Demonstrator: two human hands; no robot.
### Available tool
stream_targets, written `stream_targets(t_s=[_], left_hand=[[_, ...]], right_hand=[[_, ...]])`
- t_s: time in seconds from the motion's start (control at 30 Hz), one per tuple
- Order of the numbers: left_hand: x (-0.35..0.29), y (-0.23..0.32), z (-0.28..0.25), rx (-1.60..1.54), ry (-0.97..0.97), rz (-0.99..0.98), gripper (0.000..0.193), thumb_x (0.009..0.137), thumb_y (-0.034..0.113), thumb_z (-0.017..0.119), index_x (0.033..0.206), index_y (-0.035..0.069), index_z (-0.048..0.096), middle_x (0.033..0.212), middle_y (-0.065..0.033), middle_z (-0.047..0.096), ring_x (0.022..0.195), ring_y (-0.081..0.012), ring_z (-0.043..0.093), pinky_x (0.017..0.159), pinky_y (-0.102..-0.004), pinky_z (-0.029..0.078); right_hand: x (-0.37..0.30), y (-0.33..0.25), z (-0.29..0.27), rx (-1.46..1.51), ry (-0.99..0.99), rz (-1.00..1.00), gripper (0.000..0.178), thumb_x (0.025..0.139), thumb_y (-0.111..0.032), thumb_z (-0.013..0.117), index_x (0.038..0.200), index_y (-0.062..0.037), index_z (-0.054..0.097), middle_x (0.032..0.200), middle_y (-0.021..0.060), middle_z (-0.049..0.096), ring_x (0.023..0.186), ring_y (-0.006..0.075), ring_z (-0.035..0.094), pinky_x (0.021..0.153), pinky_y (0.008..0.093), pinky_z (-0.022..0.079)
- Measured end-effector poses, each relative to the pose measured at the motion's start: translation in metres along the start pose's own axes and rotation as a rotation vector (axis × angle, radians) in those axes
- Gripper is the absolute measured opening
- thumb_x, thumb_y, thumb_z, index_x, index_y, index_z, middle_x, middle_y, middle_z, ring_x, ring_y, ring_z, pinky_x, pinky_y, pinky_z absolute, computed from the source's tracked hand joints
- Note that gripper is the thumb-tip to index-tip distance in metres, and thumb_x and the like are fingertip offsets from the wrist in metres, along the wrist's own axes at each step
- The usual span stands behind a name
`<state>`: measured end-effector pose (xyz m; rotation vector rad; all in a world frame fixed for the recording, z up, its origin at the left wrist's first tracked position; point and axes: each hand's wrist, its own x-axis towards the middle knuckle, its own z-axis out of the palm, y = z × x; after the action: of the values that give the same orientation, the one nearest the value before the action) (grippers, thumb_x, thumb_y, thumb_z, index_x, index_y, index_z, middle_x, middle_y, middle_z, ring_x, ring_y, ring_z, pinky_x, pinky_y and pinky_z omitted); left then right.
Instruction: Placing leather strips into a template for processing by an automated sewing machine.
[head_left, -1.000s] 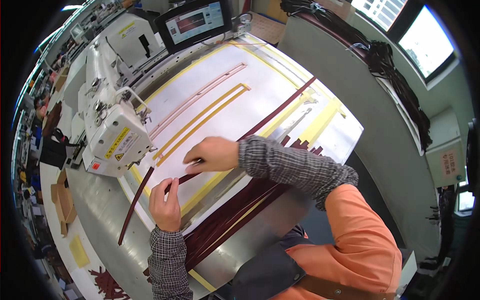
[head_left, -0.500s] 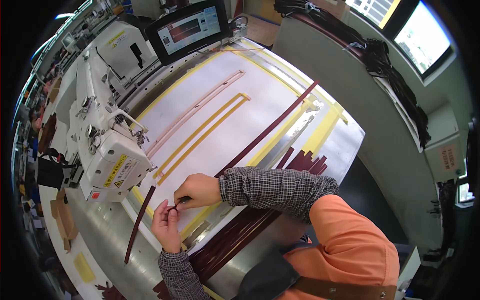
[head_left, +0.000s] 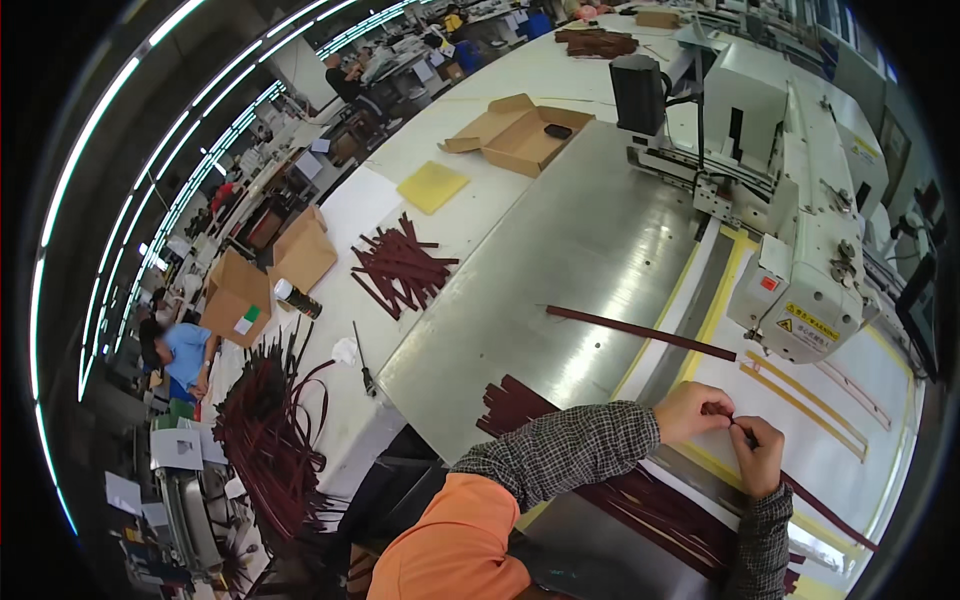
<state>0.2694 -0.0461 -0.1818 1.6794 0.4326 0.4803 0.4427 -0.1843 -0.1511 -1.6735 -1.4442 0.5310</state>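
Note:
My left hand (head_left: pixel 693 412) and my right hand (head_left: pixel 757 450) meet fingertip to fingertip over the near edge of the white template sheet. Both are closed in a pinch on something small and dark, mostly hidden by the fingers. A long dark red strip (head_left: pixel 830 515) lies on the sheet beside my right wrist; whether it reaches my fingers I cannot tell. Just beyond my left hand, a shorter dark red strip (head_left: pixel 640 332) lies across the metal plate onto the sheet's border. Under my left forearm is a bundle of dark red strips (head_left: pixel 655 505).
The sewing machine head (head_left: pixel 800 290) stands beyond my hands, near yellow-edged slots (head_left: pixel 805 405). Left of the metal plate (head_left: pixel 520 310) lie a loose strip pile (head_left: pixel 405 265), a yellow sheet (head_left: pixel 432 186), an open cardboard box (head_left: pixel 530 135), a screwdriver (head_left: pixel 365 365) and a tangled strip heap (head_left: pixel 265 440).
The view has swung left, so the machine and my hands now appear farther right and the long side table shows. My fingertips remain together in a pinch.

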Motion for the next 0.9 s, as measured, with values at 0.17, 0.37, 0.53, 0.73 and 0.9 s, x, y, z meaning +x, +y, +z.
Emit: stream_targets(t_s=[0.17, 0.37, 0.53, 0.73, 0.9], left_hand=[[0.001, -0.007, -0.007, -0.035, -0.036, 0.041, 0.018, 0.095, 0.008, 0.078, 0.110, -0.002, 0.074, 0.093, -0.0056, 0.075, 0.084, -0.0094, 0.067, 0.079, -0.0277, 0.056], [0.003, -0.003, -0.006, -0.077, -0.065, 0.045, 0.012, 0.094, 0.008, 0.077, 0.099, -0.002, 0.074, 0.079, -0.0015, 0.070, 0.073, -0.0068, 0.061, 0.072, -0.0263, 0.053], [0.003, -0.005, 0.001, -0.061, -0.035, 0.059, 0.012, 0.093, 0.008, 0.077, 0.100, -0.002, 0.075, 0.080, -0.0039, 0.072, 0.074, -0.0080, 0.062, 0.071, -0.0280, 0.053], [-0.002, 0.002, -0.005, -0.022, 0.021, 0.044, 0.014, 0.097, 0.010, 0.075, 0.106, -0.001, 0.076, 0.086, -0.0049, 0.075, 0.077, -0.0084, 0.065, 0.072, -0.0269, 0.055], [-0.007, 0.007, -0.016, -0.072, 0.016, -0.077, 0.017, 0.097, 0.005, 0.075, 0.113, -0.003, 0.076, 0.098, -0.0060, 0.078, 0.086, -0.0092, 0.069, 0.080, -0.0247, 0.057]], right_hand=[[0.004, 0.004, 0.002, -0.011, -0.043, 0.071, 0.008, 0.091, -0.004, 0.075, 0.093, 0.0040, 0.072, 0.075, 0.0092, 0.068, 0.065, 0.0119, 0.056, 0.063, 0.0290, 0.047], [0.002, 0.009, 0.003, -0.023, 0.003, 0.048, 0.009, 0.091, -0.004, 0.075, 0.090, 0.0036, 0.072, 0.071, 0.0076, 0.065, 0.064, 0.0109, 0.054, 0.061, 0.0282, 0.045], [-0.005, 0.006, 0.002, -0.067, 0.051, -0.007, 0.008, 0.091, -0.003, 0.076, 0.091, 0.0033, 0.072, 0.075, 0.0097, 0.068, 0.065, 0.0145, 0.060, 0.063, 0.0301, 0.049], [0.002, -0.010, 0.004, -0.132, 0.065, -0.089, 0.009, 0.089, -0.005, 0.080, 0.093, -0.0003, 0.075, 0.079, 0.0129, 0.071, 0.066, 0.0250, 0.068, 0.063, 0.0333, 0.054], [0.010, -0.010, 0.010, -0.092, 0.103, -0.178, 0.009, 0.089, -0.011, 0.081, 0.093, -0.0047, 0.076, 0.082, 0.0099, 0.074, 0.068, 0.0260, 0.072, 0.062, 0.0342, 0.057]])
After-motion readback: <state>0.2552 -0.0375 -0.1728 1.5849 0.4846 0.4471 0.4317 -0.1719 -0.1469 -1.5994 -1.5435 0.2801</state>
